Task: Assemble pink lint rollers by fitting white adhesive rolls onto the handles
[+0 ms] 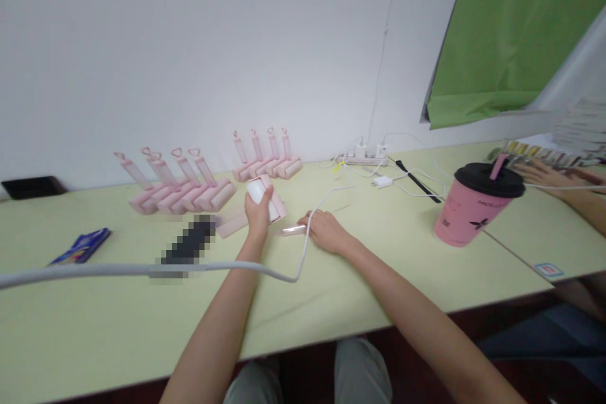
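My left hand (258, 213) is wrapped round a small pink box (280, 205) with a white inner part, tilted above the table. To the right, my right hand (326, 231) rests low over the table, its fingers closed on one end of a slim, shiny clear-and-pink tube (291, 230). The tube points left toward the box. A flat pink strip (233, 223) lies just left of my left hand; whether it joins the box I cannot tell. Behind it, pink boxes (184, 197) carry upright tubes with heart-shaped tops, and a second such group (267, 167) stands by the wall.
A white cable (189, 267) crosses in front of my arms. Left lie a pixelated dark object (189, 243), a blue packet (85, 246) and a black device (34, 187). Right are a power strip (364, 161), a charger (382, 182), a pink cup (466, 208) and another person's hands (544, 177).
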Motion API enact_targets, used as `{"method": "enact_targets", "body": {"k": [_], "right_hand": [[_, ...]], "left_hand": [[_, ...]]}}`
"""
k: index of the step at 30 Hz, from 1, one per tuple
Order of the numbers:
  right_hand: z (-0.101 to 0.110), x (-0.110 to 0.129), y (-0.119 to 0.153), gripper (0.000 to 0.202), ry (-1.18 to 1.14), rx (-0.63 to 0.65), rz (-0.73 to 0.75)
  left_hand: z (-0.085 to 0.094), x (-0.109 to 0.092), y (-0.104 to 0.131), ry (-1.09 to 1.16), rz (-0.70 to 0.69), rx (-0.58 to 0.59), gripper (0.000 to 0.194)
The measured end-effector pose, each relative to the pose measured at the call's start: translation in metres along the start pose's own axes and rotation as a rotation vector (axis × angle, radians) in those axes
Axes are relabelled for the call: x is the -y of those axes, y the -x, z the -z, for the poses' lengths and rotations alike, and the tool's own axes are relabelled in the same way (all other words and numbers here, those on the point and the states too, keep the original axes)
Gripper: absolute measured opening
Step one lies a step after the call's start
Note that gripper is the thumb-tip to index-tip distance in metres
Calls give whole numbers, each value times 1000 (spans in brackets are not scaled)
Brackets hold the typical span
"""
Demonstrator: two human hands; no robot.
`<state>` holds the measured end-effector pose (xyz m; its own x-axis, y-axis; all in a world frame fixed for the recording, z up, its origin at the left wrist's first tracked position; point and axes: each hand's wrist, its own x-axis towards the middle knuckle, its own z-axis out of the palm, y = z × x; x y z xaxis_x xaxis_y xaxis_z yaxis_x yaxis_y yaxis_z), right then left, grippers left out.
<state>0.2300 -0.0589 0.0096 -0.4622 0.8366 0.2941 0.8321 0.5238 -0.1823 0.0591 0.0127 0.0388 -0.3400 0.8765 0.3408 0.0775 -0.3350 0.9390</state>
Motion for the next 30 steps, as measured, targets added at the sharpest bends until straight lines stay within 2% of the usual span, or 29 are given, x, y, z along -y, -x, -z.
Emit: {"method": "enact_targets", "body": {"k": [3,5,11,18,23,30], "right_hand": [[0,-21,1,29,37,-60,-128],[1,-30,2,31,12,-112,-148],[15,-24,4,35,-48,-262,-98],[18,-22,1,35,-58,-246,-177],[21,-27,3,37,-17,-212,-240],[20,-24,4,36,48,-165,-204]], "left_hand": [[-4,0,2,117,94,70,52],[-5,-1,3,167,130,135,52],[-6,-1,9,131,183,274,56],[-10,9,15,-24,142,378,57],[-11,12,15,56,184,403,54],[-9,6,16,62,200,345,57]]}}
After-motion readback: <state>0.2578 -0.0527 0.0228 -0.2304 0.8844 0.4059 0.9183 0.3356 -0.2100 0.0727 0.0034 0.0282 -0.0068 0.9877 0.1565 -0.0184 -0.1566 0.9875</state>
